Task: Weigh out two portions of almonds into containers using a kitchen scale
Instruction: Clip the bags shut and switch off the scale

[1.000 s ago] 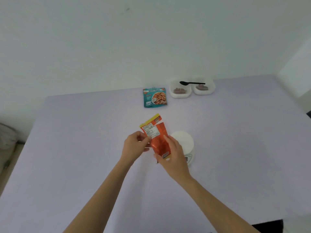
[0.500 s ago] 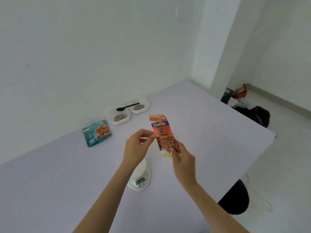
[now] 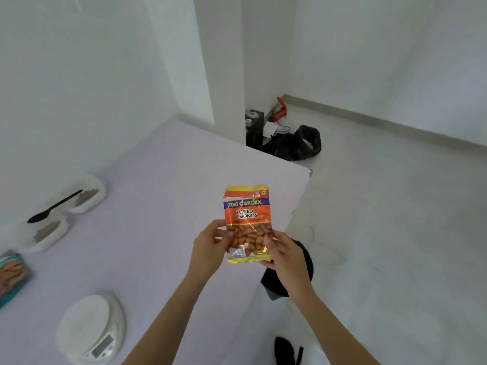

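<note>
I hold an orange and yellow salted almonds packet (image 3: 247, 219) upright in the air over the table's right edge. My left hand (image 3: 209, 247) pinches its lower left side and my right hand (image 3: 286, 255) grips its lower right corner. The round white kitchen scale (image 3: 91, 326) sits on the lilac table (image 3: 163, 185) at the lower left, its platform bare. Two white containers stand at the far left, the nearer container (image 3: 43, 237) and the farther container (image 3: 85, 193), each with some brown almonds. A black spoon (image 3: 54, 206) lies across both.
A teal almond packet (image 3: 10, 272) lies at the left edge. The table's right corner ends near a black stool (image 3: 305, 262) below my right hand. A black bag (image 3: 297, 143) and clutter sit on the floor by the wall pillar.
My view has swung to the right, so the scale and containers now lie at the left. The packet has turned to face me squarely, and both hands have slid to its lower part.
</note>
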